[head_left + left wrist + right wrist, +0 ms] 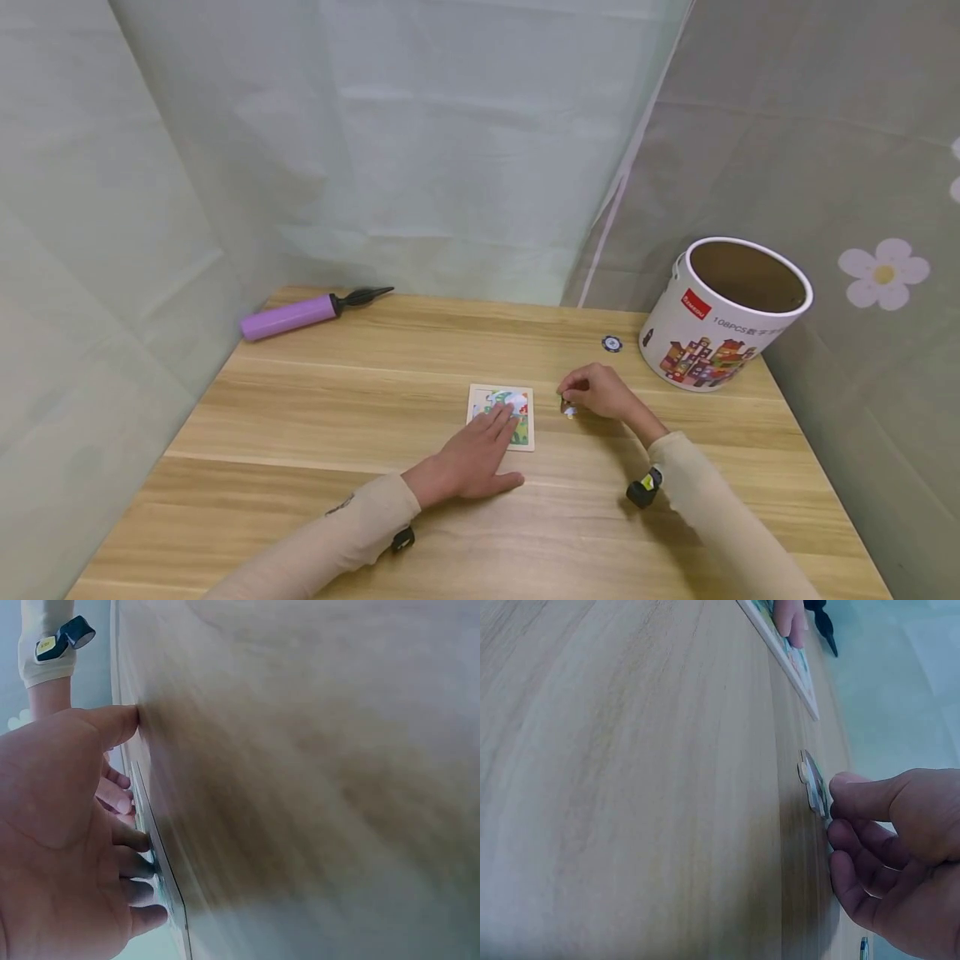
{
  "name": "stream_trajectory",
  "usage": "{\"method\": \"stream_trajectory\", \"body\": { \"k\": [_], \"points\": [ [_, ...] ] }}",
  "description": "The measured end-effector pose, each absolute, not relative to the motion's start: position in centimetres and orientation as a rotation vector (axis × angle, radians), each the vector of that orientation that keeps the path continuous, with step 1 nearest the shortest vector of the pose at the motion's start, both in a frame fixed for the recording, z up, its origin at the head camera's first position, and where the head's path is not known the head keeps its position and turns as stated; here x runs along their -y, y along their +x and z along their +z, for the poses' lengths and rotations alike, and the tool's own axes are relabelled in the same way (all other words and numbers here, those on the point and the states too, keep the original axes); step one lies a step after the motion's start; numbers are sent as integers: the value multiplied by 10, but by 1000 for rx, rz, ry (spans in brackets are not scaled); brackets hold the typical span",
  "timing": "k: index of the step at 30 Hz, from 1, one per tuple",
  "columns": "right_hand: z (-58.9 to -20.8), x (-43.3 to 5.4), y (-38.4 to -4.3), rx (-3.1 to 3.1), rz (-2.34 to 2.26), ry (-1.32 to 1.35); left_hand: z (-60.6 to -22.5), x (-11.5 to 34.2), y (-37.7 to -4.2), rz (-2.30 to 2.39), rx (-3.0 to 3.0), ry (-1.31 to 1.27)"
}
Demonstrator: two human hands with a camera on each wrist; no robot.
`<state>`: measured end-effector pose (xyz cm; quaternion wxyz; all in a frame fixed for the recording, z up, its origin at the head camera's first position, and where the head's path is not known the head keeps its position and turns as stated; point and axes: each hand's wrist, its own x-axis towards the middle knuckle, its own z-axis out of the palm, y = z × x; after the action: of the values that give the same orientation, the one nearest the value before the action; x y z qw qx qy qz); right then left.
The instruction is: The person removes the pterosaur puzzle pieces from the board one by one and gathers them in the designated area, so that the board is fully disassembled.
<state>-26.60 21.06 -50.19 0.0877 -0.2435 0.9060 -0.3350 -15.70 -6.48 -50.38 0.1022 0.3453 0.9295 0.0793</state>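
Note:
A small square jigsaw puzzle in a pale wooden frame lies on the table, its picture green, white and red. My left hand rests on it, fingers straight and spread over the picture, thumb out to the side on the tabletop. To the right of the frame, my right hand pinches a jigsaw piece between thumb and fingertips. This piece stands tilted close over the wood, its knobbed edge showing in the right wrist view. Part of the puzzle's picture is hidden under my left fingers.
A purple hand pump with a black nozzle lies at the table's back left. Behind my right hand is a dark blue and white round chip. A large white bucket stands at the back right, by the curtain.

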Motion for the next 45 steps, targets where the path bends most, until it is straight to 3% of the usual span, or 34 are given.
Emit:
{"method": "stream_trajectory", "body": {
  "k": [24, 45],
  "points": [
    [-483, -171, -264, -2711, -1012, -832, -501, 65, -145, 106, -2803, 1009],
    [-500, -119, -274, -2653, -945, -1051, -501, 64, -154, 43, -2805, 983]
  ]
}}
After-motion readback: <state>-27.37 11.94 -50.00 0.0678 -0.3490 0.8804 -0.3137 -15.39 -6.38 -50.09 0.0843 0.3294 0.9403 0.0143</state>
